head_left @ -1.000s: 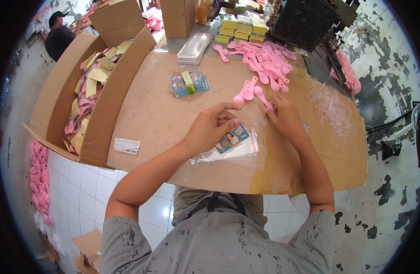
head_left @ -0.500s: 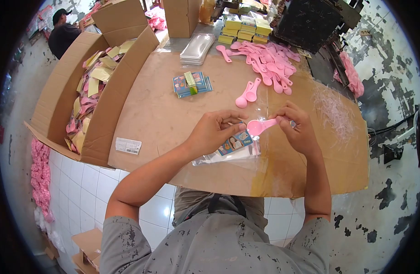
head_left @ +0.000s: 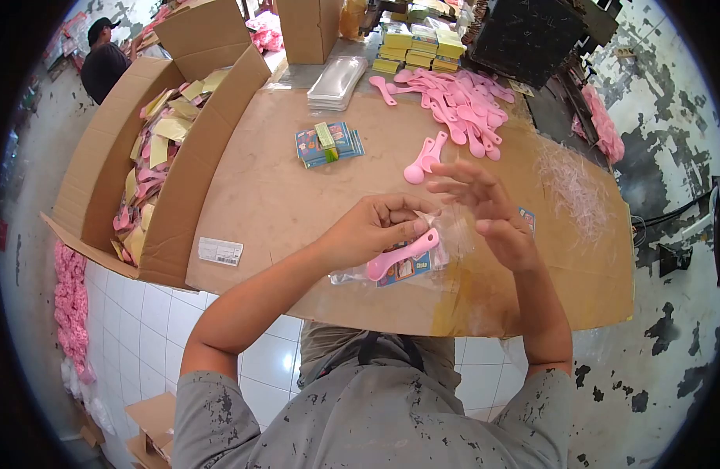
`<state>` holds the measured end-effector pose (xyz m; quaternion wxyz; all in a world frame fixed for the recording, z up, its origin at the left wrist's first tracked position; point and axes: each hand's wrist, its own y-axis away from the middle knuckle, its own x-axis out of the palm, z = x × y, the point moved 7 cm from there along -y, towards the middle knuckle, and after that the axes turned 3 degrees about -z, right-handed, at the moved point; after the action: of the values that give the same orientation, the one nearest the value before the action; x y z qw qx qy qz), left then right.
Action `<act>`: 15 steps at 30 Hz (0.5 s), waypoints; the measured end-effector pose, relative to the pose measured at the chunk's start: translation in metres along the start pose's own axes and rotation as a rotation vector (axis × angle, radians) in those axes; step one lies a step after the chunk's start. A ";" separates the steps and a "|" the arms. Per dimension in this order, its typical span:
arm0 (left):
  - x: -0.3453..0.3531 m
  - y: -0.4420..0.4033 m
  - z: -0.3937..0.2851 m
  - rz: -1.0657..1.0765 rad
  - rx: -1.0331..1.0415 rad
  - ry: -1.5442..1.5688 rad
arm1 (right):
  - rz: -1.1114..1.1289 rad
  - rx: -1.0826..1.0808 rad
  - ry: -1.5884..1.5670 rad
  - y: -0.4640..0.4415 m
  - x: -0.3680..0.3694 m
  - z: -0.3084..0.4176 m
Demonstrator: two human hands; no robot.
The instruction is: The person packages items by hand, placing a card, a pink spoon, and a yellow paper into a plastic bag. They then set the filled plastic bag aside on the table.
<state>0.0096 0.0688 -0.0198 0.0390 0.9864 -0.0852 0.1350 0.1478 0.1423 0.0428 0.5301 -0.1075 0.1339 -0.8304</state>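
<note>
My left hand [head_left: 383,227] is closed, its thumb and fingers pinching the top of a clear plastic bag [head_left: 451,234]. Just below that thumb a pink measuring spoon [head_left: 403,256] lies slanted over a blue printed card [head_left: 411,270]; spoon and card appear to be within the bag, though its clear film makes this hard to tell. To the right, my right hand [head_left: 497,223] is raised with fingers apart and slightly blurred, holding nothing I can see. Part of another blue card [head_left: 526,220] shows behind it.
Loose pink spoons [head_left: 461,109] are heaped at the back right, with two more spoons [head_left: 424,159] nearer. Banded blue cards [head_left: 328,144], stacked clear bags [head_left: 336,82] and yellow card bundles [head_left: 418,48] are on the table. A filled carton [head_left: 195,184] stands left; a person [head_left: 105,62] is beyond.
The pink spoon has gone from my right hand down and left onto the blue card, its bowl now pointing left. My right hand has let go and spread its fingers.
</note>
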 end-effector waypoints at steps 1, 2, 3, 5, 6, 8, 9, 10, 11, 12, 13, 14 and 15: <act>0.000 0.001 -0.002 0.024 -0.021 0.002 | -0.002 -0.024 0.142 0.000 -0.006 0.005; 0.001 0.001 -0.002 0.050 -0.042 0.002 | 0.054 -0.067 0.269 0.000 -0.004 0.010; 0.003 0.000 -0.004 0.057 0.034 0.037 | 0.107 -0.109 0.396 0.000 0.001 0.015; 0.008 0.000 -0.005 0.072 0.183 0.106 | 0.100 -0.188 0.573 -0.002 0.007 0.031; 0.006 0.000 -0.008 0.013 0.245 0.010 | 0.042 -0.224 0.623 -0.007 0.014 0.046; 0.003 0.003 -0.016 -0.105 0.369 -0.183 | -0.032 -0.229 0.747 -0.010 0.018 0.067; 0.006 0.006 -0.018 -0.075 0.393 -0.228 | -0.049 -0.198 0.820 -0.010 0.018 0.073; 0.007 0.011 -0.021 -0.047 0.419 -0.274 | -0.066 -0.167 0.893 -0.010 0.018 0.076; 0.009 0.014 -0.024 -0.020 0.445 -0.318 | -0.119 -0.156 0.915 -0.010 0.016 0.077; 0.012 0.016 -0.029 -0.006 0.515 -0.352 | -0.172 -0.145 0.936 -0.011 0.016 0.077; 0.015 0.018 -0.034 0.008 0.585 -0.386 | -0.225 -0.134 0.956 -0.012 0.016 0.077; 0.018 0.021 -0.039 0.023 0.654 -0.421 | -0.252 -0.134 0.957 -0.012 0.016 0.076; 0.019 0.022 -0.041 0.014 0.660 -0.436 | -0.278 -0.133 0.958 -0.011 0.016 0.075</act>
<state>0.0135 0.0486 0.0260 -0.3000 0.9509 -0.0504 -0.0573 0.1558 0.1244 0.1181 0.2855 0.2354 0.3992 -0.8389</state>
